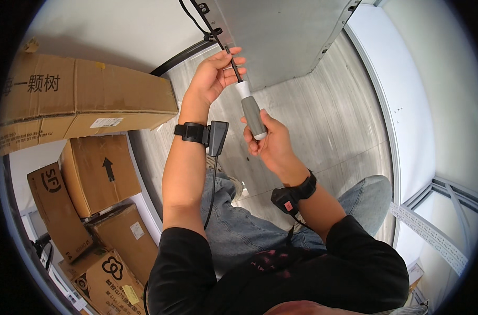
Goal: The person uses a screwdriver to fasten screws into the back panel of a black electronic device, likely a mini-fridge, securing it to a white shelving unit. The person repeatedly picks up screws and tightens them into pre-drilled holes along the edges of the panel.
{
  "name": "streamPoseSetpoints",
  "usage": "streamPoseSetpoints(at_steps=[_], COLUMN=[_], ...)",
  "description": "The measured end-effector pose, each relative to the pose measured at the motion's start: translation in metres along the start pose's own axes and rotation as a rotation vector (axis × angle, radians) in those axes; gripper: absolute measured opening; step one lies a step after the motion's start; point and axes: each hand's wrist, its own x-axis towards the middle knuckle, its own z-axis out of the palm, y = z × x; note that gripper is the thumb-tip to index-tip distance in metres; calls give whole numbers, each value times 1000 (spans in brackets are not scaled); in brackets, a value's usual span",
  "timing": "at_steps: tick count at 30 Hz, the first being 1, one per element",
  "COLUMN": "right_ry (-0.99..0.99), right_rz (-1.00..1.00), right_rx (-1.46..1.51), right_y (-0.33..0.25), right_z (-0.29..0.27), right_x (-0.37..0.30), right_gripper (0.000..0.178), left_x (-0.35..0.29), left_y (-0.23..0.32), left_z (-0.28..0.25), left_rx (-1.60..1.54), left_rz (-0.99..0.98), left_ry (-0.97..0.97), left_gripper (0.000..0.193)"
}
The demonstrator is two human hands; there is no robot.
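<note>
My right hand (273,139) is closed round the grey and white handle of a screwdriver (255,113), thumb along its side. The dark shaft points up and slightly left, toward the lower left edge of a grey metal panel (286,42). Near the shaft's upper end, my left hand (215,73) pinches it with the thumb in front and the fingers curling behind. A black cable (196,21) runs close by along the panel's left edge. Whether the screwdriver's tip touches the panel's edge I cannot tell.
Several cardboard boxes (113,163) are stacked on the left, a long carton (92,94) above them. Grey wood-look floor (333,126) lies below. On the right are a white wall (401,94) and a perforated metal bar (433,231). Wired black devices are strapped on both my forearms.
</note>
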Motion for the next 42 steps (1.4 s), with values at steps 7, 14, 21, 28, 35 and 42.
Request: streamPoseSetpoints(at_steps=[7,14,21,28,35,42], right_ry=[138,19,58,-50,-145,-155], right_rz=[-190,-64,-194,-137,-126,-103], right_rx=[-282,-74,26,-118,-47,-81], right_y=[5,-6,-12,-14,-12,-14], right_z=[1,-2,-3,0,-6,-6], right_x=[7,3,2,0,0,-4], right_gripper=[45,42,41,45,47,49], left_x=[5,6,3,7,9,5], left_y=[-7,-8,-1,-5,-6,-7], left_z=[3,3,2,-3,-5,-5], left_rx=[167,134,-10,-3,7,5], left_rz=[51,55,51,52,48,53], left_ry=[177,215,123,150,160,158], left_gripper=[25,23,24,24,23,23])
